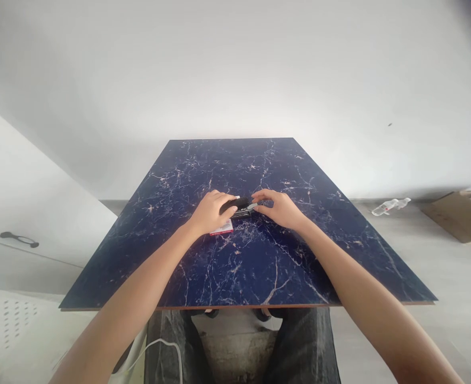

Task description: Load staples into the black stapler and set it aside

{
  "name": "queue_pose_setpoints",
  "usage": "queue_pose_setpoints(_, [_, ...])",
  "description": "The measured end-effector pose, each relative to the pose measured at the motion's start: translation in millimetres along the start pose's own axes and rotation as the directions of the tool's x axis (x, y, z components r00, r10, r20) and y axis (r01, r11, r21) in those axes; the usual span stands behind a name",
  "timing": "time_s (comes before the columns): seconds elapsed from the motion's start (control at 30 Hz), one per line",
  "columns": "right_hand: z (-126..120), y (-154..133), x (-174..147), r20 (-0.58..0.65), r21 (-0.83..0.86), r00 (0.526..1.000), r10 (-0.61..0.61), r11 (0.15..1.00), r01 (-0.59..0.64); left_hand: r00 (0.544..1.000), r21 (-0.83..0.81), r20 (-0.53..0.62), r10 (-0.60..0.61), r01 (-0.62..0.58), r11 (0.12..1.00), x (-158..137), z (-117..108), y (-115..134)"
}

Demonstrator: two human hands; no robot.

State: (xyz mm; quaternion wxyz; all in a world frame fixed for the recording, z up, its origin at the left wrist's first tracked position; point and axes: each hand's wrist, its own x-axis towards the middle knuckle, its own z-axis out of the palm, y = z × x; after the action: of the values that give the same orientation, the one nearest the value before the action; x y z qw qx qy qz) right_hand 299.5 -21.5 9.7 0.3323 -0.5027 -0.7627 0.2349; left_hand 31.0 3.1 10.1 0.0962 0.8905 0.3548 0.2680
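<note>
Near the middle of the table, my left hand (pixel 211 212) wraps its thumb and fingers round a dark, soft-looking black object (pixel 240 203), whose exact kind I cannot make out. My right hand (pixel 277 208) comes in from the right, thumb and fingertips closing on a small grey piece (pixel 252 206) at the black object's right end. Just below lies a flat black strip (pixel 242 214) with light markings. Partly covered by my left hand, a red and white packet (pixel 224 228) rests on the tabletop.
The table (pixel 239 266) has a dark blue marbled top and stands against a white wall. A cardboard box (pixel 459 216) and clear plastic bottles (pixel 390 206) are on the floor at right. At left are a white cabinet door with a dark handle (pixel 18 239) and a white cable (pixel 159 341).
</note>
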Motion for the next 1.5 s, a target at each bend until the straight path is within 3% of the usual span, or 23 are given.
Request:
queue_pose_setpoints(0.43, [-2,2,1,0.006,0.036,1.000,-0.001,0.999,0.001,1.000,0.000,0.010,-0.003,0.003,1.000,0,1,0])
queue_pose_setpoints(0.93, [1,-4,0,0.076,-0.227,0.993,-0.091,0.968,0.106,0.999,-0.010,0.032,-0.025,0.025,1.000,0,0,3])
queue_pose_setpoints(1.07, [-6,-5,-1,0.067,-0.323,0.992,-0.103,0.939,0.120,0.987,0.061,0.159,-0.008,-0.002,0.998,0,-19,1])
queue_pose_setpoints(1.23, [-19,-6,-3,0.113,-0.440,0.993,0.034,0.898,0.019,0.909,0.109,0.368,-0.195,0.166,0.980,-7,-56,-8])
queue_pose_setpoints(1.33, [-16,-6,-3,0.188,-0.417,0.982,-0.003,0.905,0.082,0.886,0.114,0.390,-0.249,0.222,0.968,-10,-64,-13])
queue_pose_setpoints(1.5, [-1,-10,-5,0.192,-0.385,0.976,-0.107,0.906,0.174,0.872,0.094,0.421,-0.249,0.231,0.968,-8,-59,-17])
